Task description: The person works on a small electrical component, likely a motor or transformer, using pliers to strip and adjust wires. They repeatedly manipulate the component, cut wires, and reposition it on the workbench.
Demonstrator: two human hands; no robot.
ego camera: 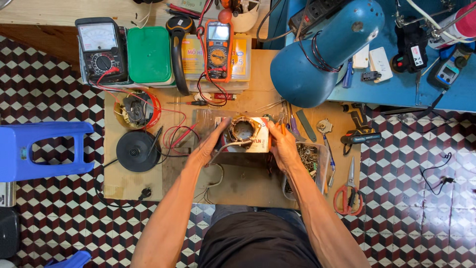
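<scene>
A round motor stator with copper windings [243,130] rests on a small white box [258,144] at the middle of a cardboard work mat [248,183]. My left hand [210,144] holds the stator's left side, thumb and fingers against its rim. My right hand [281,145] is on the right side of the stator and grips a thin orange-handled tool [282,126] that points up. Thin wires trail from the stator down toward me.
An analog meter [101,49], a green-lidded box [148,54], an orange digital multimeter [218,49] and a blue lamp [325,52] stand at the back. A black disc [136,150], red tape roll [141,109], parts tray [312,159], red scissors [348,191] and blue stool [37,149] surround the mat.
</scene>
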